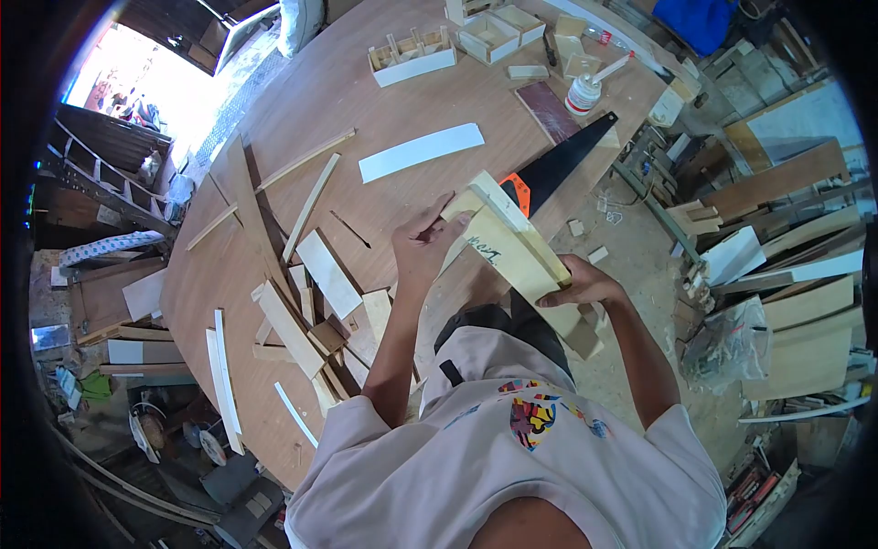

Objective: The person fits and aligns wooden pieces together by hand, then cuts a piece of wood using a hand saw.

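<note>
Both my hands grip a pale wooden board (512, 252) in front of my body. It has dark handwriting on its face and a narrower strip along its far edge. My left hand (430, 240) is closed on its left end, and a dark reddish mark shows on the back of that hand. My right hand (583, 282) wraps around the near right part, thumb on top. Just beyond the board lies a handsaw (567, 165) with a black blade and an orange handle, partly hidden by the board.
A white curved strip (421, 153) lies mid-table. Loose wood offcuts (293, 334) pile up at left. Farther back are a glue bottle (583, 94), a reddish-brown board (547, 112) and small wooden boxes (412, 59). Stacked boards (805, 302) fill the floor at right.
</note>
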Demonstrator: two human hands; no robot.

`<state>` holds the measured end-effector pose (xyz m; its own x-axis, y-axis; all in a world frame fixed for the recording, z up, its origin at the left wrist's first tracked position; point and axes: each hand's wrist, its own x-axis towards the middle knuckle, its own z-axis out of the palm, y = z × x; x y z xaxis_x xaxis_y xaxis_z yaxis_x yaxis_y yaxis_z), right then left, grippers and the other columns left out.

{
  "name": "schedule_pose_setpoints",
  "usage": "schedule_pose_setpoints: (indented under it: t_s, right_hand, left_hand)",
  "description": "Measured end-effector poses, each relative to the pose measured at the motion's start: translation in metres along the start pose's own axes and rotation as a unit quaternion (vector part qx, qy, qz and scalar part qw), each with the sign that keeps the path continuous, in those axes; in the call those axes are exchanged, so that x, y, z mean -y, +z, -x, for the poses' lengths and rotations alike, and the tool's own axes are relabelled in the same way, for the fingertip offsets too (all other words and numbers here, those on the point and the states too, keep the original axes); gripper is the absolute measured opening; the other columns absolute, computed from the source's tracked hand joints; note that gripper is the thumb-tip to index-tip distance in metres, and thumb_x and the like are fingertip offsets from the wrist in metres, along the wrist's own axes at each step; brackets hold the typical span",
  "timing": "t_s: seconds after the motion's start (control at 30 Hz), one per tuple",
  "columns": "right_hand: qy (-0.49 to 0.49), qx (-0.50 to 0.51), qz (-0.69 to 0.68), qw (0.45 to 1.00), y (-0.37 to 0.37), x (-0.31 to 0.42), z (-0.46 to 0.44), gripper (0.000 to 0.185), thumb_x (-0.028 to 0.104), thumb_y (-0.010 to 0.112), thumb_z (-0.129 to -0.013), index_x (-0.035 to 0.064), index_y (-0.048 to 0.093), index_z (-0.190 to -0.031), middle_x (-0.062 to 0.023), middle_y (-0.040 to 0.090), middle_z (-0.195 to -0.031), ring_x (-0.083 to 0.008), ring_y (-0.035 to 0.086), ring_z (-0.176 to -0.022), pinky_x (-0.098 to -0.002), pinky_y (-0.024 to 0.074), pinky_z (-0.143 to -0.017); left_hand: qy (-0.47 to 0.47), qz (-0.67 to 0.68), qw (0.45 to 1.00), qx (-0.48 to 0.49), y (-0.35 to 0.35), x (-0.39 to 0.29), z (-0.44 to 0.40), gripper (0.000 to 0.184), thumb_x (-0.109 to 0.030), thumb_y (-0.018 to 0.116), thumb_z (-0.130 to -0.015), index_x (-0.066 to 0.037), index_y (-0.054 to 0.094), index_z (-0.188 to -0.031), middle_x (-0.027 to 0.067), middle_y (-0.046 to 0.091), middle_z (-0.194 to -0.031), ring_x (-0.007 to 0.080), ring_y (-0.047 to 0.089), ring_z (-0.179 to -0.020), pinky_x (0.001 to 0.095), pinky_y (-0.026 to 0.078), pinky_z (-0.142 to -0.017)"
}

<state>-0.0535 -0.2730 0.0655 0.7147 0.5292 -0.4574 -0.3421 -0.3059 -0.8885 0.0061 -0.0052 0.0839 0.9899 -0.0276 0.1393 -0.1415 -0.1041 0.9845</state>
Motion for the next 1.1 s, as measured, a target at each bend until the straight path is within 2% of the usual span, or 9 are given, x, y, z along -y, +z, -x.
schedule_pose_setpoints:
  t_s: [0.07,0.2,0.3,0.37,0.5,0.63,0.7,0.8,1.1]
  right_hand:
    - [-0.019,-0.005,0.003,1.0,0.0,0.007,0.002,0.061,0.02,0.084,-0.063,0.0017,0.056,-0.114,-0.0073,0.064,-0.104,-0.0154,0.058,-0.097,-0.0298,0.045,-0.087]
    - [-0.069,-0.07,0.029,0.995,0.003,0.018,0.005,0.069,0.023,0.084,-0.064,0.0023,0.049,-0.12,-0.0076,0.059,-0.11,-0.0164,0.056,-0.102,-0.0311,0.044,-0.088]
    - [-0.053,-0.081,0.015,0.995,0.003,0.018,0.001,0.072,0.025,0.084,-0.065,0.0029,0.046,-0.122,-0.0082,0.056,-0.113,-0.0172,0.054,-0.104,-0.0313,0.0431,-0.089]
    - [-0.069,-0.118,0.05,0.989,0.007,0.022,-0.001,0.071,0.027,0.084,-0.065,0.0046,0.046,-0.122,-0.009,0.056,-0.111,-0.0182,0.054,-0.103,-0.0319,0.0433,-0.089]
    - [-0.121,-0.235,0.121,0.957,0.017,0.035,0.001,0.068,0.026,0.082,-0.066,0.0128,0.046,-0.122,-0.0111,0.054,-0.107,-0.0239,0.056,-0.102,-0.0366,0.0451,-0.087]
    - [-0.141,-0.259,0.263,0.919,0.031,0.052,0.005,0.068,0.028,0.081,-0.063,0.0171,0.047,-0.121,-0.01,0.051,-0.108,-0.0282,0.057,-0.1,-0.0404,0.0463,-0.086]
    - [-0.068,-0.277,0.317,0.905,0.036,0.057,0.003,0.065,0.032,0.08,-0.061,0.0173,0.049,-0.116,-0.0085,0.049,-0.112,-0.0288,0.057,-0.101,-0.0415,0.0469,-0.085]
    - [-0.054,-0.309,0.329,0.891,0.038,0.045,-0.006,0.061,0.037,0.08,-0.061,0.016,0.053,-0.111,-0.0073,0.048,-0.111,-0.0274,0.057,-0.101,-0.0413,0.0475,-0.083]
    - [-0.091,-0.34,0.313,0.882,0.041,0.03,-0.009,0.057,0.04,0.079,-0.061,0.0116,0.058,-0.106,-0.0074,0.048,-0.111,-0.0266,0.056,-0.101,-0.0416,0.0475,-0.083]
  left_hand:
    - [-0.03,-0.001,0.999,-0.014,-0.003,0.01,-0.002,0.039,-0.006,0.074,-0.078,0.002,0.063,-0.114,-0.0055,0.052,-0.066,0.0011,0.043,-0.058,0.0149,0.035,-0.055]
    - [-0.027,0.006,0.999,-0.038,-0.004,0.011,-0.004,0.036,-0.007,0.073,-0.079,0.003,0.063,-0.112,-0.0049,0.053,-0.064,0.0015,0.045,-0.057,0.0156,0.039,-0.055]
    - [-0.038,0.012,0.998,-0.05,-0.005,0.018,-0.004,0.036,-0.008,0.072,-0.08,0.005,0.062,-0.112,-0.0043,0.054,-0.063,0.0018,0.047,-0.057,0.0173,0.044,-0.056]
    - [-0.033,0.017,0.998,-0.058,-0.006,0.031,-0.004,0.036,-0.012,0.069,-0.083,0.001,0.061,-0.116,0.001,0.061,-0.069,0.0036,0.054,-0.06,0.0198,0.051,-0.056]
    - [-0.079,0.064,0.989,-0.11,-0.004,0.026,-0.005,0.036,-0.011,0.071,-0.082,0.005,0.061,-0.113,-0.0018,0.055,-0.064,0.0027,0.05,-0.057,0.0186,0.05,-0.055]
    - [-0.099,0.082,0.984,-0.126,-0.007,0.023,-0.005,0.036,-0.011,0.07,-0.083,0.004,0.06,-0.114,-0.0013,0.054,-0.066,0.0032,0.051,-0.059,0.0209,0.055,-0.059]
    - [-0.104,0.089,0.981,-0.136,-0.005,0.019,-0.005,0.037,-0.011,0.069,-0.083,0.004,0.06,-0.115,-0.0016,0.054,-0.066,0.0032,0.051,-0.06,0.0222,0.056,-0.06]
    - [-0.08,0.081,0.984,-0.138,-0.003,0.016,-0.004,0.036,-0.01,0.069,-0.083,0.004,0.06,-0.115,-0.0016,0.053,-0.068,0.0038,0.052,-0.062,0.0236,0.057,-0.061]
    - [-0.093,0.063,0.986,-0.124,-0.006,0.01,-0.006,0.036,-0.01,0.069,-0.083,0.004,0.059,-0.115,-0.002,0.052,-0.065,0.0043,0.054,-0.061,0.0246,0.058,-0.062]
